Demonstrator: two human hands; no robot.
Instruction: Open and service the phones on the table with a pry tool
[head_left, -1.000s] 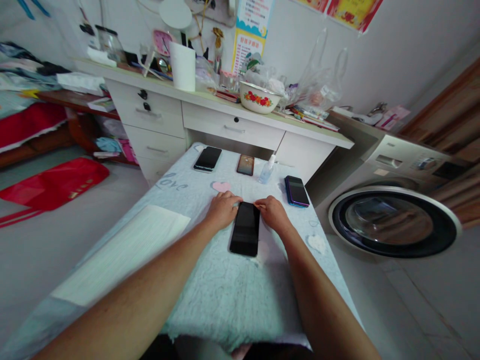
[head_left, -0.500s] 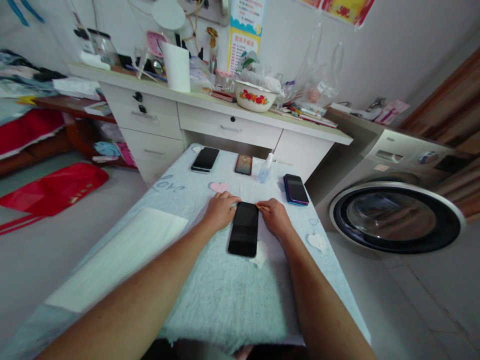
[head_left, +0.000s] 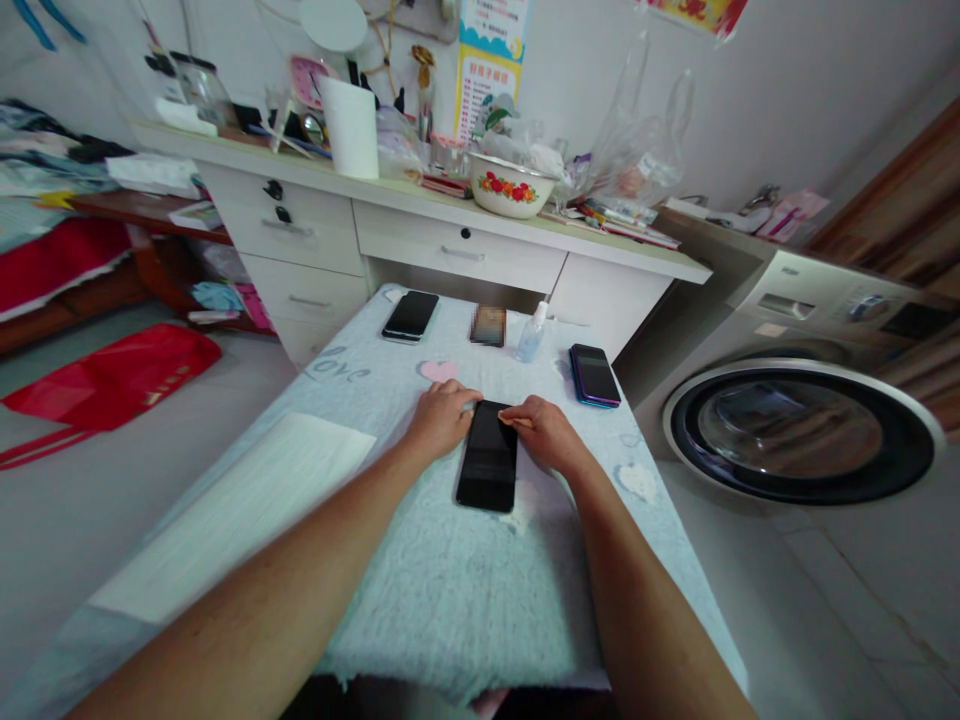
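Note:
A black smartphone [head_left: 487, 465] lies flat, screen up, on the cloth-covered table [head_left: 450, 600]. At its upper left edge my left hand [head_left: 439, 418] grips the side, with the index finger reaching towards the top corner. My right hand [head_left: 544, 430] is pinched closed over the upper right part of the screen. Something small and tan shows at its fingertips, too small to name. Just beyond my left hand is a pink heart [head_left: 438, 371] on the cloth.
Farther back on the table are another smartphone [head_left: 410, 316], a brown-screened phone-like device [head_left: 489, 326] and a clear spray bottle [head_left: 532, 335]. Stacked phones [head_left: 595, 375] lie at the right. A white sheet [head_left: 247, 510] lies left. Behind stand a cluttered desk [head_left: 457, 235] and a washing machine [head_left: 795, 300].
My right hand has shifted slightly left, from the phone's upper right corner onto its screen. My left hand stays at the upper left edge, and the phone has not moved.

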